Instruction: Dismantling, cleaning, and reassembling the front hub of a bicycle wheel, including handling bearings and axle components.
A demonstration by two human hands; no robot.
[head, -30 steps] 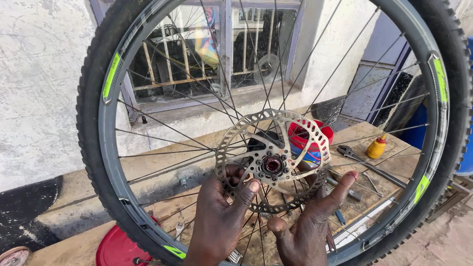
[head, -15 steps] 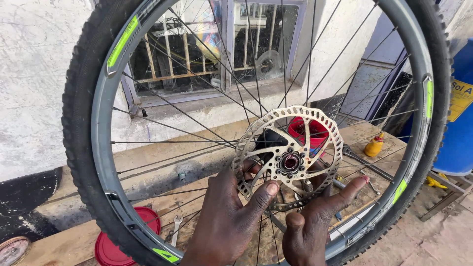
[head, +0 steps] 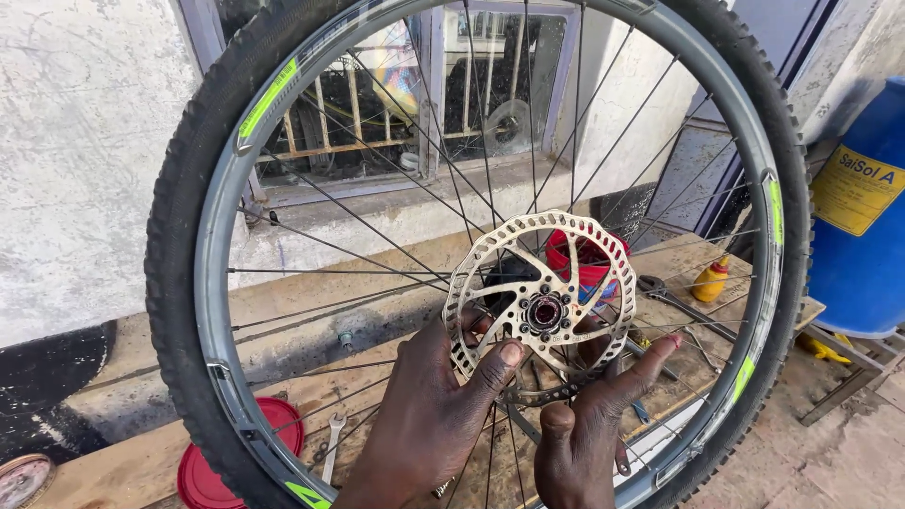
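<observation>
Counted: one wheel (head: 217,311) with one disc rotor (head: 490,254); two hands, left (head: 429,424) and right (head: 589,434); one blue barrel (head: 863,217); one yellow bottle (head: 712,280); one red lid (head: 203,467); one wrench (head: 332,452).

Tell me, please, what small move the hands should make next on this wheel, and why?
Probably steady the brake disc and turn the wheel slightly: left hand and right hand both have fingertips at the disc's lower edge, near the hub.

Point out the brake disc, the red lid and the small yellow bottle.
brake disc (head: 490,247): head view, upper perforated band.
red lid (head: 200,468): head view, flat top.
small yellow bottle (head: 711,282): head view, body.
</observation>
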